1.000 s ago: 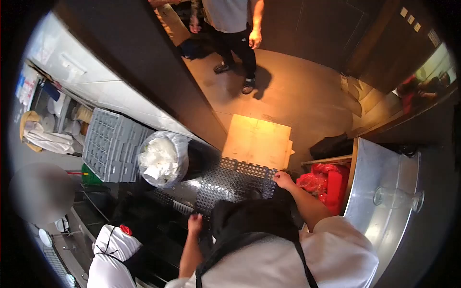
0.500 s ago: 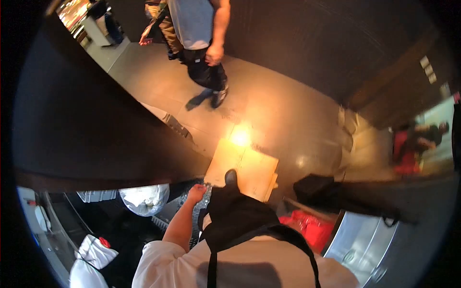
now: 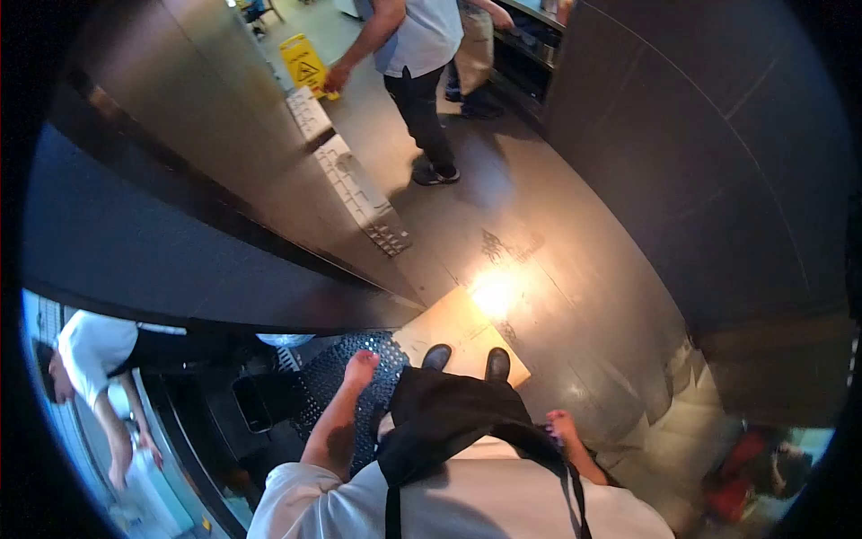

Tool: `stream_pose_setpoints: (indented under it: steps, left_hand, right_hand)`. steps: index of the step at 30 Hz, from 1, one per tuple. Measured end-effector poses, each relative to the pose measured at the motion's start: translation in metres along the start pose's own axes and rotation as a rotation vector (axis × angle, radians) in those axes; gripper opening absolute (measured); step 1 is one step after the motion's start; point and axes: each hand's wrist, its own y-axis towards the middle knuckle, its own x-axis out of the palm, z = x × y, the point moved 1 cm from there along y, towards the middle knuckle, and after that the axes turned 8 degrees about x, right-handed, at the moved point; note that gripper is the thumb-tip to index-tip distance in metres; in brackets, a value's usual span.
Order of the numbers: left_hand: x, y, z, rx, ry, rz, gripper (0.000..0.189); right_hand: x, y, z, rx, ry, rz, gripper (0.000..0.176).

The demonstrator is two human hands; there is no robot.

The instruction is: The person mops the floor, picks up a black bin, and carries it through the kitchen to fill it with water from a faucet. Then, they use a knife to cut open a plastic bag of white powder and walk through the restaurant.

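Observation:
My left hand [image 3: 362,368] is curled into a loose fist, with nothing visible in it, above the black perforated mat [image 3: 337,377]. On the other side of my black apron [image 3: 458,404], my right hand [image 3: 562,426] hangs low with its fingers curled and no object visible in them. My dark shoes [image 3: 436,357] stand on a flat tan sheet [image 3: 467,337], which looks like cardboard, on the floor. Neither hand touches the sheet.
Ahead, a person in dark trousers [image 3: 420,112] stands near a yellow caution sign [image 3: 303,61]; another person [image 3: 474,54] is behind. White racks [image 3: 346,175] line the left wall. A person in white [image 3: 94,350] bends at lower left. Dark wall [image 3: 718,180] at right.
The view has swung left. My right hand and both shoes now show. The person ahead is farther along the passage, and the caution sign and the person bending at lower left have come into view.

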Motion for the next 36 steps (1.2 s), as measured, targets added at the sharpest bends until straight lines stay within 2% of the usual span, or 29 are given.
stream_pose_setpoints:
  steps: [1, 2, 3, 4, 7, 8, 12, 14, 17, 19, 20, 23, 27, 30, 33, 36]
  left_hand:
    - [0.007, -0.005, -0.021, -0.024, -0.038, 0.076, 0.041]
    - [0.008, -0.023, -0.024, -0.095, -0.04, 0.059, 0.042]
    - [0.024, -0.023, -0.063, -0.063, -0.044, 0.065, 0.044]
    - [0.018, -0.058, -0.034, -0.14, 0.109, 0.036, 0.046]
    - [0.03, -0.117, -0.022, -0.196, 0.126, 0.056, 0.047]
    - [0.039, -0.126, -0.031, -0.249, 0.076, 0.059, 0.047]
    - [0.07, -0.146, -0.048, -0.379, -0.14, 0.128, 0.046]
    - [0.083, -0.161, -0.048, -0.407, -0.303, 0.222, 0.045]
    - [0.097, -0.181, -0.051, -0.389, -0.334, 0.309, 0.045]
    - [0.116, -0.185, -0.086, -0.367, -0.306, 0.285, 0.046]
    - [0.116, -0.192, -0.082, -0.4, -0.319, 0.27, 0.046]
    - [0.124, -0.213, -0.081, -0.513, -0.363, 0.281, 0.046]
    - [0.126, -0.226, -0.084, -0.594, -0.358, 0.284, 0.047]
    - [0.131, -0.221, -0.098, -0.549, -0.376, 0.301, 0.047]
    - [0.114, -0.217, -0.057, -0.553, -0.48, 0.287, 0.046]
    - [0.132, -0.192, -0.093, -0.453, -0.411, 0.318, 0.046]
  right_hand:
    - [-0.02, 0.006, -0.032, -0.089, -0.047, 0.078, 0.014]
    - [-0.042, 0.025, -0.056, -0.156, 0.085, 0.014, 0.011]
    - [-0.056, 0.029, -0.088, -0.267, 0.049, 0.105, 0.004]
    - [-0.07, 0.026, -0.122, -0.368, 0.009, 0.195, 0.008]
    - [-0.083, 0.008, -0.193, -0.348, 0.277, 0.201, 0.008]
    - [-0.081, 0.002, -0.204, -0.365, 0.221, 0.182, 0.007]
    - [-0.066, 0.04, -0.213, -0.416, 0.105, 0.049, 0.01]
    - [-0.045, 0.036, -0.217, -0.253, -0.203, 0.037, 0.009]
    - [-0.03, 0.087, -0.215, -0.383, -0.818, -0.081, 0.007]
    - [-0.012, 0.121, -0.231, -0.453, -0.749, -0.145, 0.005]
    - [-0.007, 0.129, -0.239, -0.49, -0.707, -0.169, 0.005]
    - [0.033, 0.055, -0.298, -0.39, -0.514, -0.101, 0.005]
    - [0.058, 0.025, -0.335, -0.432, -0.459, -0.176, 0.005]
    - [0.061, 0.014, -0.335, -0.441, -0.479, -0.159, 0.006]
    - [0.05, 0.021, -0.321, -0.366, -0.504, -0.165, 0.008]
    - [0.025, 0.048, -0.287, -0.277, -0.436, -0.215, 0.017]
